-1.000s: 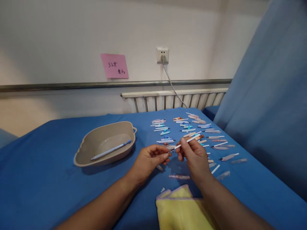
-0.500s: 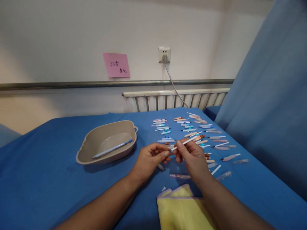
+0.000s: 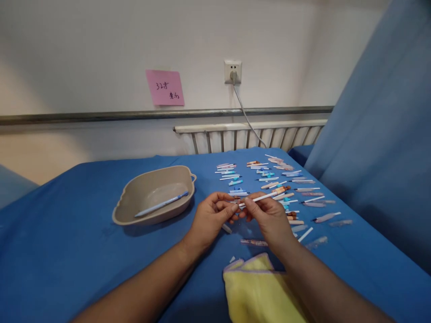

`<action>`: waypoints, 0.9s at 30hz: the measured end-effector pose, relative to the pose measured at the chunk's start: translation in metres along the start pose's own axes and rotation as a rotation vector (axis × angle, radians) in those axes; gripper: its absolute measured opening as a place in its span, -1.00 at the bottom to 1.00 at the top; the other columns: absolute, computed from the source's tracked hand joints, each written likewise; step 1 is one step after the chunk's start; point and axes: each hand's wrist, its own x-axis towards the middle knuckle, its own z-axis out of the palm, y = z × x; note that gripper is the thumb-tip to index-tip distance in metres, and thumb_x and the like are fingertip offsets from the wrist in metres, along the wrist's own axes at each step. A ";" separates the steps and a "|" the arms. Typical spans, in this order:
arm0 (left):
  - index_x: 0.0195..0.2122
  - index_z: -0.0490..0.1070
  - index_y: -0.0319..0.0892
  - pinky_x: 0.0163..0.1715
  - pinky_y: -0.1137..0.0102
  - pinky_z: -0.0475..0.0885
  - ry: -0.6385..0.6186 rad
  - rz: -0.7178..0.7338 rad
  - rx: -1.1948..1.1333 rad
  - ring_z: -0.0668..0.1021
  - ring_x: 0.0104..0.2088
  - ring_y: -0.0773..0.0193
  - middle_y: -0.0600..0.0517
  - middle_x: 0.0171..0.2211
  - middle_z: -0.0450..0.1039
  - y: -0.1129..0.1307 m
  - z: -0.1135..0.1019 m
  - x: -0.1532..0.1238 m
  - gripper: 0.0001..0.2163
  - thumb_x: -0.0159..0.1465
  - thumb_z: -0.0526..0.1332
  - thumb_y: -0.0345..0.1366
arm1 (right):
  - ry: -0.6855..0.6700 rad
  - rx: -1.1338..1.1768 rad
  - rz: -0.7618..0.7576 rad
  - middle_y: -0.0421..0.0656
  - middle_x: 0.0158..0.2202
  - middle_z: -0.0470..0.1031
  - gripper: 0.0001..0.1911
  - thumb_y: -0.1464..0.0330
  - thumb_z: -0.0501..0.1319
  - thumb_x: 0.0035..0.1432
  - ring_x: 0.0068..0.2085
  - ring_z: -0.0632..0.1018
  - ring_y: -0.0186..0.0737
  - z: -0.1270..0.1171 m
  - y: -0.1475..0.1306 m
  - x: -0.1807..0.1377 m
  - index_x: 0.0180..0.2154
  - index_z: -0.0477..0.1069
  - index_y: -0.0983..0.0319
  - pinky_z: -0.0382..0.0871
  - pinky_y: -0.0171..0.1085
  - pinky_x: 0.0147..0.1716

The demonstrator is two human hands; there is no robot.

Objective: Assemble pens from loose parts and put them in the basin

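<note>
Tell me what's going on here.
A person's right hand pinches a thin white stick; the left hand is at its lower end, its grip hard to make out. Pen-like pieces lie on the blue cover beyond and to the right. One blue pen lies in the beige basin to the left. A yellow towel lies nearest.

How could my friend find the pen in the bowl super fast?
On the left half of the blue-covered table sits a grey-brown basin with a loop handle. In it lies a slim, pale-blue pen with a darker blue end. It's the only one there; other pen pieces lie directly on the table.
</note>
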 end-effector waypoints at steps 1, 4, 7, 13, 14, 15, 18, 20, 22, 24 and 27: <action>-0.28 0.34 -0.22 -0.53 0.48 0.38 -0.005 -0.011 -0.010 0.49 -0.60 0.37 0.09 -0.58 0.52 0.000 0.000 0.001 -0.71 0.02 0.38 -0.28 | 0.001 0.008 0.008 -0.22 -0.56 0.51 -0.79 0.22 0.26 0.07 -0.51 0.50 -0.31 0.001 0.000 0.000 -0.41 0.43 0.24 0.32 -0.37 -0.54; -0.26 0.31 -0.22 -0.55 0.49 0.37 -0.017 -0.032 -0.033 0.48 -0.62 0.39 0.10 -0.59 0.51 -0.001 -0.001 0.001 -0.68 0.02 0.38 -0.27 | 0.016 0.036 0.034 -0.24 -0.60 0.49 -0.79 0.22 0.29 0.03 -0.54 0.50 -0.32 0.002 -0.001 0.000 -0.42 0.43 0.25 0.32 -0.38 -0.56; -0.25 0.31 -0.23 -0.55 0.50 0.37 -0.033 -0.052 -0.051 0.47 -0.62 0.39 0.09 -0.59 0.51 -0.001 -0.001 0.001 -0.67 0.02 0.38 -0.26 | 0.032 0.064 0.050 -0.25 -0.63 0.47 -0.77 0.22 0.31 0.00 -0.57 0.48 -0.34 0.004 -0.001 -0.001 -0.45 0.43 0.26 0.32 -0.38 -0.57; -0.25 0.33 -0.24 -0.57 0.51 0.33 -0.028 -0.073 -0.045 0.45 -0.63 0.40 0.10 -0.61 0.47 -0.003 -0.002 0.003 -0.65 0.01 0.39 -0.22 | 0.053 0.185 0.102 -0.25 -0.62 0.48 -0.76 0.22 0.34 -0.04 -0.57 0.46 -0.36 0.006 0.006 0.000 -0.44 0.44 0.27 0.31 -0.39 -0.57; -0.25 0.33 -0.24 -0.57 0.51 0.34 -0.028 -0.074 -0.052 0.46 -0.62 0.40 0.10 -0.60 0.47 -0.004 -0.002 0.002 -0.64 0.00 0.39 -0.21 | 0.052 0.223 0.121 -0.25 -0.61 0.48 -0.75 0.22 0.35 -0.05 -0.57 0.47 -0.36 0.006 0.007 0.000 -0.43 0.44 0.27 0.31 -0.39 -0.57; -0.25 0.34 -0.24 -0.56 0.51 0.34 -0.028 -0.076 -0.064 0.47 -0.61 0.39 0.10 -0.59 0.47 -0.004 -0.002 0.002 -0.65 0.01 0.39 -0.20 | 0.055 0.267 0.140 -0.25 -0.60 0.49 -0.75 0.21 0.36 -0.06 -0.57 0.46 -0.37 0.007 0.007 0.000 -0.43 0.44 0.27 0.30 -0.40 -0.57; -0.26 0.36 -0.25 -0.55 0.50 0.37 -0.033 -0.097 -0.123 0.49 -0.58 0.38 0.05 -0.53 0.49 -0.004 -0.001 0.000 -0.68 0.07 0.34 -0.14 | 0.083 0.403 0.198 -0.26 -0.58 0.49 -0.73 0.22 0.39 -0.09 -0.57 0.45 -0.40 0.008 0.007 0.001 -0.43 0.44 0.27 0.29 -0.43 -0.59; -0.27 0.37 -0.25 -0.55 0.50 0.38 -0.022 -0.118 -0.163 0.49 -0.57 0.38 0.03 -0.49 0.49 -0.003 0.000 0.000 -0.69 0.12 0.28 -0.10 | 0.109 0.464 0.234 -0.27 -0.58 0.48 -0.71 0.22 0.41 -0.14 -0.58 0.44 -0.42 0.007 0.005 0.001 -0.43 0.43 0.27 0.28 -0.44 -0.60; -0.26 0.38 -0.25 -0.56 0.50 0.37 0.016 -0.120 -0.178 0.48 -0.57 0.40 0.03 -0.48 0.49 0.000 -0.003 0.002 -0.69 0.14 0.25 -0.09 | 0.136 0.495 0.260 -0.28 -0.59 0.46 -0.68 0.24 0.44 -0.18 -0.59 0.44 -0.42 0.005 0.004 0.003 -0.43 0.42 0.26 0.29 -0.45 -0.61; -0.26 0.38 -0.25 -0.57 0.52 0.35 0.078 -0.087 -0.149 0.47 -0.59 0.41 0.04 -0.49 0.48 0.006 -0.010 0.007 -0.71 0.13 0.26 -0.12 | 0.167 0.510 0.272 -0.28 -0.58 0.47 -0.67 0.26 0.46 -0.21 -0.58 0.44 -0.41 0.001 0.003 0.005 -0.42 0.41 0.25 0.31 -0.45 -0.61; -0.29 0.37 -0.24 -0.57 0.53 0.33 0.163 0.019 -0.014 0.45 -0.59 0.42 0.05 -0.49 0.48 0.022 -0.029 0.015 -0.73 0.08 0.31 -0.18 | 0.195 0.513 0.284 -0.27 -0.55 0.49 -0.67 0.27 0.46 -0.21 -0.57 0.46 -0.41 -0.004 0.004 0.007 -0.42 0.42 0.25 0.33 -0.45 -0.62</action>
